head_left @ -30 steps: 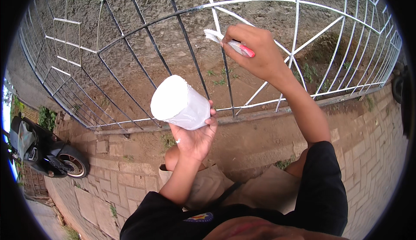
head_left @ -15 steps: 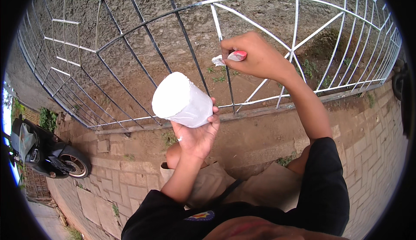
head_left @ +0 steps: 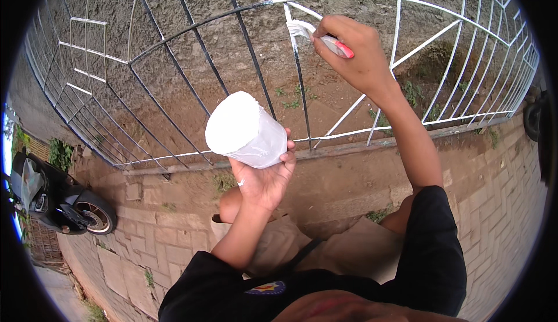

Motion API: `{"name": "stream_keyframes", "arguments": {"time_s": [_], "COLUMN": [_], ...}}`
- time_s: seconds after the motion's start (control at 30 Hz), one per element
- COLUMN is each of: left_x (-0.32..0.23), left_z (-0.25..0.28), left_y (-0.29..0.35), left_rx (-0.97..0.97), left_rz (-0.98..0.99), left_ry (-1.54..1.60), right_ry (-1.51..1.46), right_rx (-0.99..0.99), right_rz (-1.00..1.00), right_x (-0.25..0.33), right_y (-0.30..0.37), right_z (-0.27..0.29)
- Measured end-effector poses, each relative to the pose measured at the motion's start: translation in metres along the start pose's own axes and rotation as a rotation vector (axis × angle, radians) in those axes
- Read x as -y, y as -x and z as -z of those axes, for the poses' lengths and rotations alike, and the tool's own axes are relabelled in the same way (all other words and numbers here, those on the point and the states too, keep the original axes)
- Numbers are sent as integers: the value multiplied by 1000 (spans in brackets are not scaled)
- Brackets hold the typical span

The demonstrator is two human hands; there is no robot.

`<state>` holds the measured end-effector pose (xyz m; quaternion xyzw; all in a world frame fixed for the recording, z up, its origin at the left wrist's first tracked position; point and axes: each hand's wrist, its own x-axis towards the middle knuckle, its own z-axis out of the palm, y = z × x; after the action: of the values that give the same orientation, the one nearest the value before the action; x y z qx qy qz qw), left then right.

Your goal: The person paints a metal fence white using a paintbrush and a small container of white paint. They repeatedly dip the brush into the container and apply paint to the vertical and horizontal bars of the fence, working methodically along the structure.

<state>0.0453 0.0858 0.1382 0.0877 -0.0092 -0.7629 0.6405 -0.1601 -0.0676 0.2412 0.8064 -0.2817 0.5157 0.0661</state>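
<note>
In my left hand (head_left: 261,182) rests a white tub of paint (head_left: 264,145), its open top tilted toward the left and full of white. Spots of paint mark that palm. My right hand (head_left: 357,52) grips a paintbrush (head_left: 337,46) by its red-ended handle. The brush's white-coated bristles touch an upright bar of the metal fence (head_left: 299,69). That bar is white above the bristles and dark below them. Fence bars to the right are white, while many to the left are dark.
A rough grey wall (head_left: 209,43) rises behind the fence, with dirt and small weeds at its foot. Paving bricks (head_left: 168,235) run along my side. A black motorcycle (head_left: 64,200) stands at the left, and a dark wheel (head_left: 532,115) shows at the right edge.
My right hand has moved up and slightly right, bringing the brush higher against the upright bar. The tub in my left hand has stayed nearly in place.
</note>
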Motion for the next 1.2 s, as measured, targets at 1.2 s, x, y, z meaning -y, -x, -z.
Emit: {"name": "stream_keyframes", "arguments": {"time_s": [1.2], "left_x": [-7], "left_z": [5], "left_y": [-2], "left_rx": [-59], "left_rz": [18], "left_ry": [-4], "right_ry": [122], "right_rx": [132], "right_rz": [109], "right_x": [12], "right_y": [15], "right_z": [-21]}}
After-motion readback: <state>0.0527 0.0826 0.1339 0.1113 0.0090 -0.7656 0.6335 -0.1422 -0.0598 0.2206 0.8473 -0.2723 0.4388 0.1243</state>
